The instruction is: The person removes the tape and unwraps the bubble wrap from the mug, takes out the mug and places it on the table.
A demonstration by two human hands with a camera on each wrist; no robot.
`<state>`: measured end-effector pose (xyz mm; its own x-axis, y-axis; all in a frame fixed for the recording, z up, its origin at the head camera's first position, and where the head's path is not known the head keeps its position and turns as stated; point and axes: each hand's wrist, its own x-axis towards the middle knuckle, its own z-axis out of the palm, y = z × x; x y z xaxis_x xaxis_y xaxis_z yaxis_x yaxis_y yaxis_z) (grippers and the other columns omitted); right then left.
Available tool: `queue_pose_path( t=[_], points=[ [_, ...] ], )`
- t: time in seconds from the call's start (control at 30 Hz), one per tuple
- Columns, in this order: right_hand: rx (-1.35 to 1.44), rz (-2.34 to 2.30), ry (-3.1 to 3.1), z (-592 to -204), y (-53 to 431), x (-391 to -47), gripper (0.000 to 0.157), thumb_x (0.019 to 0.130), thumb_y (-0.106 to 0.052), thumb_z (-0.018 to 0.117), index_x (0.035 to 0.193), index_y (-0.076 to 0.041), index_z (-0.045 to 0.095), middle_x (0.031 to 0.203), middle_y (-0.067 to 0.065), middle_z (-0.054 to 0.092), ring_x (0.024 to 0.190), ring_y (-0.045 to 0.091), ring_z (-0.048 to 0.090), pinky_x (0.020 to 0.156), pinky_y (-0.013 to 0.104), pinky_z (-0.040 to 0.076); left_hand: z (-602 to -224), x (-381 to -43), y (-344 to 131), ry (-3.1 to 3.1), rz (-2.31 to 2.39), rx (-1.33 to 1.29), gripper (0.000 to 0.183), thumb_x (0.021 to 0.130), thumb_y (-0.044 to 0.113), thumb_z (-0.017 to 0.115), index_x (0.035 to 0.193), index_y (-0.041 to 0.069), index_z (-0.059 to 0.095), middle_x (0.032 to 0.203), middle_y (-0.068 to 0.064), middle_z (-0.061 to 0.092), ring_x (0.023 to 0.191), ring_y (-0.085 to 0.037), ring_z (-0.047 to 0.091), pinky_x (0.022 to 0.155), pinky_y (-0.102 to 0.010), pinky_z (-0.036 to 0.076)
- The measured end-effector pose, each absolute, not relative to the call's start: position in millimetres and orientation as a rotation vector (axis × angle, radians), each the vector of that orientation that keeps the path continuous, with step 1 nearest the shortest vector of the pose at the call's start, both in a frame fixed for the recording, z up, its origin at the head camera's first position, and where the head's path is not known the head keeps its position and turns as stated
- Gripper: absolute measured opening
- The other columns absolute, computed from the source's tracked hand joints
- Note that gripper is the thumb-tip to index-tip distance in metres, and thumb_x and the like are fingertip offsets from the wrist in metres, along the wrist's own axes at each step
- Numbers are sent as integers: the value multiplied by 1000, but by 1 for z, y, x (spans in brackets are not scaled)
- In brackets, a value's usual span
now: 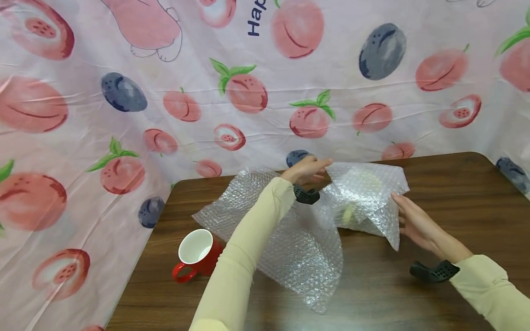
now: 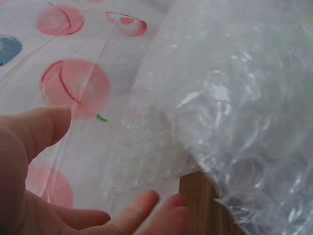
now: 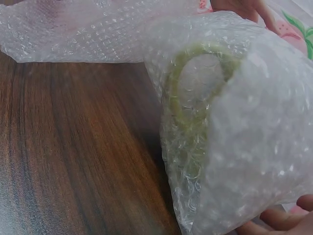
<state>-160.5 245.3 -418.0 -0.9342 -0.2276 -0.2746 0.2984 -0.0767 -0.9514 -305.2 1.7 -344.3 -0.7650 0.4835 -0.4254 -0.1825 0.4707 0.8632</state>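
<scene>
A bubble-wrapped bundle [image 1: 366,195] lies at the back of the table. Through its film, the right wrist view shows a yellow-green looped handle [image 3: 178,93], like a mug's. My left hand [image 1: 305,170] hovers at the bundle's left side, thumb and fingers apart and holding nothing. Against the right side of the bundle rests my right hand [image 1: 420,227], its thumb near the wrap's edge and its fingers [image 3: 281,219] loosely bent beside it. Left of the bundle, a loose bubble wrap sheet [image 1: 304,248] spreads under my left forearm.
A red mug [image 1: 210,257] with a white inside stands at the left, partly behind my left sleeve. The brown wooden table [image 1: 459,193] extends to the right and front. A fruit-print cloth [image 1: 256,124] hangs along the back and left.
</scene>
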Motion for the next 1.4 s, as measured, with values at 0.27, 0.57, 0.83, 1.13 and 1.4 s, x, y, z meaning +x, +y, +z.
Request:
queue_pose_path(
  t=[0.27, 0.57, 0.83, 1.13, 1.4],
  points=[
    [125, -1973, 1894, -417, 238, -166, 78, 91, -52, 24, 137, -7, -22, 141, 25, -7, 125, 43, 7, 86, 48, 31, -348, -305, 3, 2067, 1050, 353, 53, 91, 43, 41, 127, 4, 43, 123, -14, 49, 57, -8, 48, 63, -23, 46],
    [99, -2023, 1804, -411, 233, -170, 73, 91, -51, 28, 138, -15, -16, 135, 15, 16, 118, 26, 32, 87, 44, 36, -350, -307, 5, 1899, 1104, 357, 43, 92, 41, 41, 62, 10, 37, 55, 2, 31, 40, -9, 8, 39, -24, 16],
    [64, -2257, 1549, -409, 230, -169, 29, 95, -37, 32, 119, -25, 21, 103, -9, 46, 90, 4, 51, 76, 27, 45, -342, -304, 7, 1964, 1006, 318, 66, 90, 49, 39, 143, 27, 6, 136, -8, 39, 34, -8, 15, 37, -22, 19],
    [9, -2358, 1468, -392, 237, -171, 20, 96, -31, 31, 114, -25, 25, 99, -7, 51, 88, 7, 54, 73, 29, 47, -323, -298, 11, 1926, 1123, 304, 47, 90, 46, 42, 118, 11, 28, 53, 2, 21, 36, -8, 11, 37, -22, 15],
    [-28, -2409, 1404, -376, 242, -172, 25, 96, -28, 32, 118, -25, 22, 103, -4, 50, 89, 10, 55, 72, 31, 48, -312, -289, 11, 1977, 1182, 306, 68, 88, 43, 48, 141, 33, 7, 64, 3, 48, 35, -6, 16, 34, -21, 18]
  ],
)
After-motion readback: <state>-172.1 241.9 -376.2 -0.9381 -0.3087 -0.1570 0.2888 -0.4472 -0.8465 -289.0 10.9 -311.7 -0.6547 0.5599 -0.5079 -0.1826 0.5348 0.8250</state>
